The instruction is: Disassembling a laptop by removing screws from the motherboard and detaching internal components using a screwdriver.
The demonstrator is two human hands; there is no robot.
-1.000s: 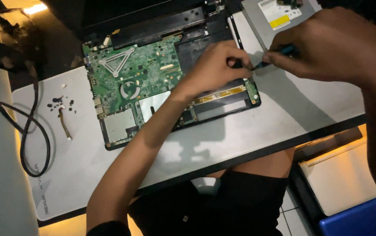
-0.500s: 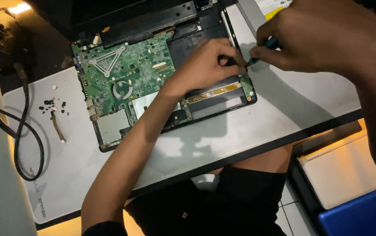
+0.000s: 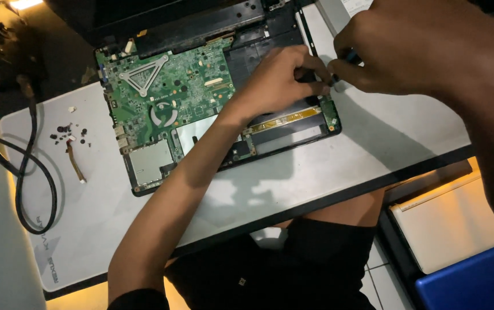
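Your left hand point(image 3: 278, 80) rests on the right side of the opened laptop base point(image 3: 224, 109), fingers curled loosely, thumb and forefinger pinched near the tip of a small tool. It looks like it is steadying that tip; whether it actually grips it, I can't tell. Your right hand point(image 3: 408, 51) is closed tight around the dark handle of the screwdriver point(image 3: 347, 57), coming in from the far right, knuckles up. Both hands meet just above the right edge of the chassis, beside the small green daughterboard point(image 3: 330, 113).

The base sits slanted on the white mat point(image 3: 143, 218), cover off, green motherboard point(image 3: 166, 97) exposed on its left half, so every screw is reachable from above. Small dark screws point(image 3: 66, 133) lie grouped at the left on the mat, well apart from the board, likely so they don't roll onto it. A short flat ribbon cable point(image 3: 74, 163) lies just near them. A black cord point(image 3: 26, 172) loops at the far left. A flat grey drive point(image 3: 333, 14) lies beyond the hands, at the top edge.
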